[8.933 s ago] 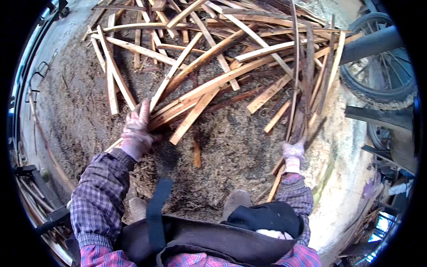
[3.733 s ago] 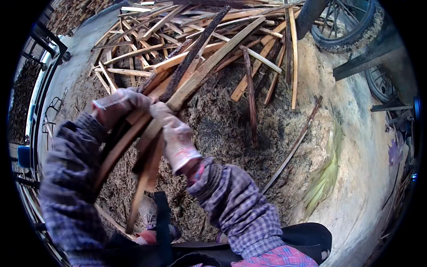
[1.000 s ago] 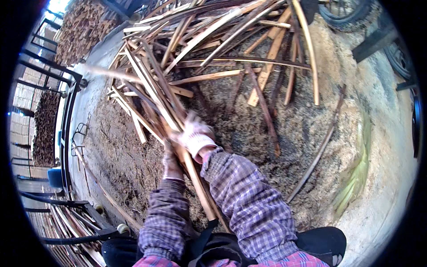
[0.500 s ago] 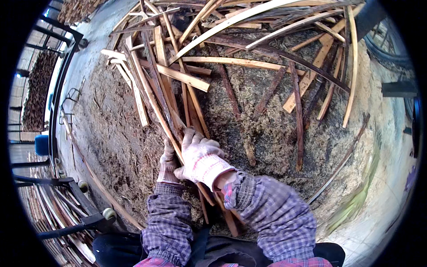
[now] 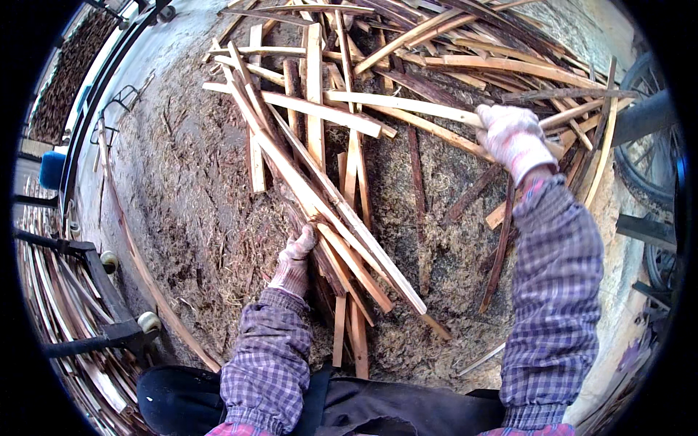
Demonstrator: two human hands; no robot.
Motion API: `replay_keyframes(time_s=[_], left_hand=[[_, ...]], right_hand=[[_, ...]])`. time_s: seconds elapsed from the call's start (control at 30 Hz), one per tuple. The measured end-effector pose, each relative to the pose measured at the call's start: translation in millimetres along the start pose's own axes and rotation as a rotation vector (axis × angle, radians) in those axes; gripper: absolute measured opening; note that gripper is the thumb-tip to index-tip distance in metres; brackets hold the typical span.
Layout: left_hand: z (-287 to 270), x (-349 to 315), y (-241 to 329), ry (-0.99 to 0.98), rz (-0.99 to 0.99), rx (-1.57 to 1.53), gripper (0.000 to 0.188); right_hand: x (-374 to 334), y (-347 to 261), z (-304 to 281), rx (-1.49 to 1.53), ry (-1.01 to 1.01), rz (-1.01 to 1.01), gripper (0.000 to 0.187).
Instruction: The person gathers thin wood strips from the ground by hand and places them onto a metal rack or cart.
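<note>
My left hand (image 5: 294,256), in a pale work glove, is closed around the side of several wooden strips (image 5: 331,202) that lie slantwise in front of me. Out to the far right, my gloved right hand (image 5: 513,139) grips the right end of a long pale wooden strip (image 5: 407,105). That strip runs leftward toward the loose criss-crossed pieces. A short, flat light board (image 5: 305,110) lies across the upper part of the slanted strips. How many pieces the left hand encloses is hidden.
A tangled heap of wooden strips (image 5: 502,64) fills the back right. Black metal frames on casters (image 5: 102,291) stand at the left, near a long curved stick (image 5: 138,243). Shavings cover the ground (image 5: 196,218). A spoked wheel (image 5: 647,174) is at the right edge.
My right hand has left the slanted strips beside my left hand, swung far to the right, and taken hold of a pale strip. My left hand stays at the slanted strips.
</note>
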State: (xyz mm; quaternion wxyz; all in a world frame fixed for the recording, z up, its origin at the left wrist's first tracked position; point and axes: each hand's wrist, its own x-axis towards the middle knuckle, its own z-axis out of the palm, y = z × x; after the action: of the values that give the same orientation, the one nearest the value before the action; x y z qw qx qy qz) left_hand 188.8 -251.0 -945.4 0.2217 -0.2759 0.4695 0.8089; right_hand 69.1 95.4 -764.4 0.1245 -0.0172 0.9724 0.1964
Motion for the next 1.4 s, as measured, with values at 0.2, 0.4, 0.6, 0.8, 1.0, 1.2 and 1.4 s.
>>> replay_keyframes(time_s=[0.2, 0.4, 0.6, 0.8, 1.0, 1.2, 1.4], left_hand=[[9.0, -30.7, 23.1, 0.002, -0.006, -0.064, 0.056], [15.0, -42.3, 31.9, 0.096, 0.018, -0.045, 0.055], [26.5, -26.6, 14.6, 0.137, -0.048, -0.105, 0.055], [33.1, -52.2, 35.9, 0.089, -0.053, -0.138, 0.059], [0.7, -32.9, 21.5, -0.076, 0.083, -0.230, 0.059], [2.4, -33.0, -16.0, -0.407, 0.102, -0.293, 0.049], [15.1, -30.3, -30.2, -0.045, 0.050, -0.031, 0.050]], right_hand=[[-68.9, -22.4, -36.5, 0.068, 0.169, 0.041, 0.015], [-102.5, 22.7, -97.2, 0.490, 0.457, 0.157, 0.033], [26.2, -129.0, -35.3, 0.894, 0.222, 0.164, 0.038], [35.3, -188.7, -5.1, 0.654, 0.144, 0.033, 0.035], [-70.4, -212.7, 36.3, 0.786, 0.004, 0.050, 0.038], [-170.9, -228.7, 42.2, 0.775, -0.419, 0.046, 0.047], [-161.4, -102.6, 52.3, 0.747, 0.333, 0.099, 0.030]])
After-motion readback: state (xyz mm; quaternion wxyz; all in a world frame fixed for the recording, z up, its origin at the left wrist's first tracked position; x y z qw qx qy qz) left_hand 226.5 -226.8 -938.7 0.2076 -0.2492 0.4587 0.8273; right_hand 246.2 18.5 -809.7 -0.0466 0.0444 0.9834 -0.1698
